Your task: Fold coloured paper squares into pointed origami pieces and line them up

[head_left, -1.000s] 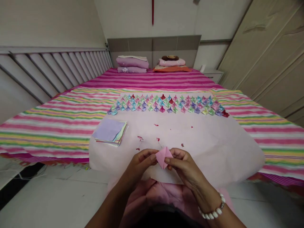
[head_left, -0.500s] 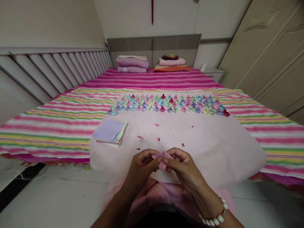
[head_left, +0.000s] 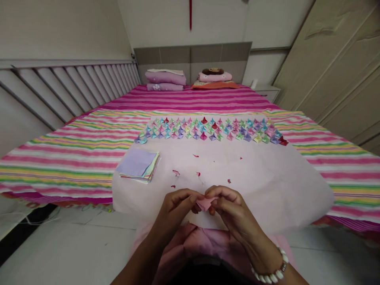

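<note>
To the right of the right hand (head_left: 233,208), the smooth, pale pinkish sheet (head_left: 276,186) offers a wide, open passage to its edge. On the left, a square stack of coloured paper topped with lilac (head_left: 138,162) narrows the way. Straight ahead, small, low red scraps (head_left: 198,174) dot the path; beyond them, close rows of multicoloured, pointed folded-paper pieces (head_left: 203,136) block a low sweep.

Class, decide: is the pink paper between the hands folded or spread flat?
Folded. The pink paper, pinched between the left hand and right hand, shows small angled faces, not one flat sheet.
</note>
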Demonstrator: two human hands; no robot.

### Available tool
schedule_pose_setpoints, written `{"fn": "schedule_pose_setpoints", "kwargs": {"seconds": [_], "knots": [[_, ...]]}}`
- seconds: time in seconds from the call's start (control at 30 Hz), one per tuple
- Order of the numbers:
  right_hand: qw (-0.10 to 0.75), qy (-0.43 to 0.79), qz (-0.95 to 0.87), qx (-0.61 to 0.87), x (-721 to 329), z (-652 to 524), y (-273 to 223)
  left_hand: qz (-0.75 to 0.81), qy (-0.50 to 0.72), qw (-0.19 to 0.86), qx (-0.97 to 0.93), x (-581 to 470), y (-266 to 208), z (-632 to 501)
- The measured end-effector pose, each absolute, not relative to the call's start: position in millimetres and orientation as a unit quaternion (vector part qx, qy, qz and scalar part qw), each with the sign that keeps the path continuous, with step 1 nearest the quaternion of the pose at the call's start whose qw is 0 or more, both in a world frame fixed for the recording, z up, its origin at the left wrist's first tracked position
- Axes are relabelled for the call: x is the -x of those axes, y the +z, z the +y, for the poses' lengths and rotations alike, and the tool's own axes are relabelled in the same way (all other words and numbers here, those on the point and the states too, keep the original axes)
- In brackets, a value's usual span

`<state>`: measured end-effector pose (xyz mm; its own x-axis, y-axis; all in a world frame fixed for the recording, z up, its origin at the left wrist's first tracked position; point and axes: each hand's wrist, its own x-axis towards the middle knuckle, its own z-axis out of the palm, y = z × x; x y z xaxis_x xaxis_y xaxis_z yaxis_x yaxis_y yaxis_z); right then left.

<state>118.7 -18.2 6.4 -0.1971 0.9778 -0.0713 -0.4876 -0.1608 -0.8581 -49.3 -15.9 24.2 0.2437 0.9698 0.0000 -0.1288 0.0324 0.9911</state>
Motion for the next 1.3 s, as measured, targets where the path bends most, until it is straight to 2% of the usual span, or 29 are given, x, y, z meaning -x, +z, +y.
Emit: {"fn": "schedule_pose_setpoints", "kwargs": {"seconds": [0.2,0.37,0.57,0.83,1.07,1.3], "knots": [[0.526,0.664,-0.394,0.355,-119,-18,6,0.433,0.486,0.571,-0.5,40,19,-18],[0.542,0.636,-0.399,0.378,-119,-16,6,0.466,0.487,0.508,-0.536,41,12,-17],[0.55,0.604,-0.425,0.391,-119,-17,7,0.458,0.479,0.6,-0.449,40,10,-13],[0.572,0.57,-0.416,0.418,-122,-16,4,0.492,0.49,0.547,-0.467,43,14,-10],[0.618,0.509,-0.408,0.438,-114,-23,13,0.452,0.475,0.626,-0.423,36,5,-13],[0.566,0.565,-0.415,0.434,-118,-19,8,0.416,0.466,0.629,-0.463,45,5,-8]]}}
